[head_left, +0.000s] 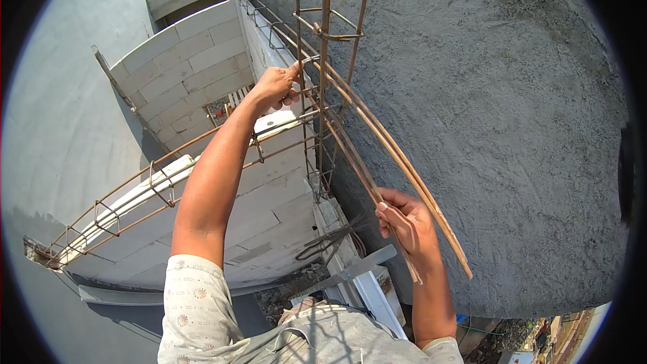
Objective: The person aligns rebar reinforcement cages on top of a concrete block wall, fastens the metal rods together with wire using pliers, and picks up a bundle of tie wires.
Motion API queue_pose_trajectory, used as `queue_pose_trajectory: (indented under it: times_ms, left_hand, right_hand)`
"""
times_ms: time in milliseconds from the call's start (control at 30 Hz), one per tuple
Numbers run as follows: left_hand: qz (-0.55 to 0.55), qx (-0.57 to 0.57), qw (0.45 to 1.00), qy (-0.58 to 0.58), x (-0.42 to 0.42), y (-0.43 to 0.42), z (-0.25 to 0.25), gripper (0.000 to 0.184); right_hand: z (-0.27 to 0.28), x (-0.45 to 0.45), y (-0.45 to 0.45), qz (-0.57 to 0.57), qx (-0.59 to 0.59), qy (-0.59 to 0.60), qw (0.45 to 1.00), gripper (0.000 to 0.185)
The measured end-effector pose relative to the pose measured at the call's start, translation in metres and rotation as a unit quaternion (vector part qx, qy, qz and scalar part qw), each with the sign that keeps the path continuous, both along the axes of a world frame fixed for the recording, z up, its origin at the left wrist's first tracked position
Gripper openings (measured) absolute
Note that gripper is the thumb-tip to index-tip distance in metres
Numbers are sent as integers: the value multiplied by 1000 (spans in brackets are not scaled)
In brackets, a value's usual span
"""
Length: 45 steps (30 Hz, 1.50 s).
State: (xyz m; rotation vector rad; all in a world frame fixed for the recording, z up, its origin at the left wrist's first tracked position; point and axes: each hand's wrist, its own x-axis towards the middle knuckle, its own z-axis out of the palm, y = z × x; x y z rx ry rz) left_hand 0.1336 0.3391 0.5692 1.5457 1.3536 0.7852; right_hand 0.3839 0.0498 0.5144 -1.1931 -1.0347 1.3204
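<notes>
My left hand (275, 87) is closed beside the upright rebars (324, 40), its fingertips pinching a bent steel stirrup (311, 59) there. The other fingers are curled under. Lower right, my right hand (408, 221) grips a pair of thin rusty rebars (354, 162) near their free ends, thumb on top. These bars slope up to the left, into the upright cage. Another pair of longer rebars (397, 152) runs above my right hand, curving down with free ends. Higher up, a square stirrup (328, 25) surrounds the upright bars.
A rough grey plastered wall (485, 128) fills the right side. Left of the uprights, a horizontal rebar cage (162, 175) lies along the top of a white block wall (269, 209). Another block wall (195, 54) stands behind. Below lie a metal channel (377, 300) and rubble.
</notes>
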Motion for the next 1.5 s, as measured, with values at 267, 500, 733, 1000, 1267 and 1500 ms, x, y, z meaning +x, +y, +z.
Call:
queue_pose_trajectory:
  times_ms: [267,500,733,1000,1267,1500]
  left_hand:
    - [-11,-2,1000,2,-1,-2,3,63]
    - [3,-3,1000,12,1,-3,6,62]
    - [-6,-8,1000,2,-3,1,1,63]
    - [-7,-8,1000,-5,-3,5,6,65]
    - [11,-9,1000,14,1,0,7,56]
    - [-5,5,1000,3,-1,3,-7,58]
  right_hand:
    - [-12,3,1,-16,-12,4,1000,35]
    - [2,6,3,-1,-22,-9,1000,32]
    - [2,5,0,39,-23,-42,998,37]
    - [-3,0,3,-21,-9,-62,998,36]
    - [-1,19,10,-34,-3,-26,999,32]
    - [-6,22,8,-25,-33,35,999,31]
